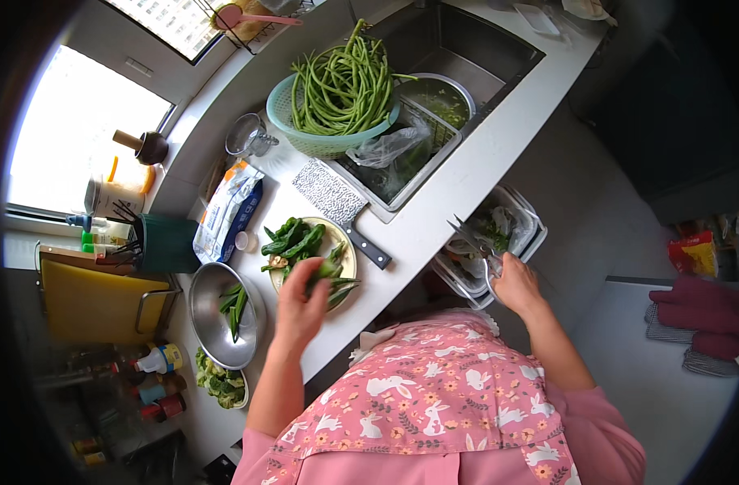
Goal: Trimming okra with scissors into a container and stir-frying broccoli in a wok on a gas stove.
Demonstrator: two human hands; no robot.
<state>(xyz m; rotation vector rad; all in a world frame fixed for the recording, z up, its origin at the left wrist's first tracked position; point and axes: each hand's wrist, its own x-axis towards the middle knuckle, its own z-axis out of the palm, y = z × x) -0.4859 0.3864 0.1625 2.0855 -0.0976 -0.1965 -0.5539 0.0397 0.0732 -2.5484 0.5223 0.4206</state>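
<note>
My left hand (303, 303) is over the near side of a cream plate (349, 257), its fingers around something green, partly blurred. Green peppers (297, 237) and several okra pods (340, 291) lie on that plate. In my right hand (515, 280) is a pair of kitchen scissors (475, 239), blades apart, held above a lined waste bin (530, 233) that has green scraps in it. Left of the plate, a steel bowl (257, 315) holds several cut green pieces (236, 309). A cleaver (339, 197) with a black handle rests behind the plate, its blade towards the window.
Long beans (345, 91) fill a green colander (278, 112) beside the sink (466, 48). A rack (406, 197) with plastic bags sits near it. A wipes pack (230, 209) and a glass cup (245, 134) stand farther back. Broccoli (221, 382) lies near the steel bowl.
</note>
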